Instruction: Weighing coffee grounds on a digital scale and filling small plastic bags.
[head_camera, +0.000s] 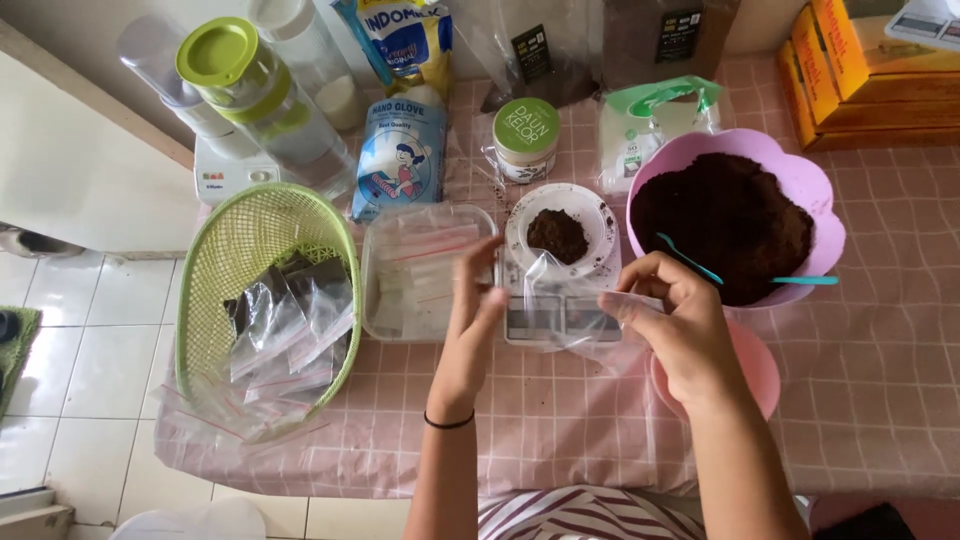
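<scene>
Clear plastic bag (560, 300) held open between two hands above a small scale (560, 318) near the middle of the pink checked table (880, 380).

Left hand (475, 310) pinches the bag's left edge with fingers narrowed on the film; right hand (680, 320) grips its right edge, fingers curled closed on it. Behind the bag, a white dish (600, 222) of dark powder sits on the scale. To the right, a pink bowl (810, 190) holds more dark powder and a teal spoon (740, 275). Left of the scale stands a clear tray (385, 300) of unfilled bags; at the table's left edge, a green basket (230, 250) holds filled bags. Jars, pouches and a lidded tub (526, 138) line the far edge.
</scene>
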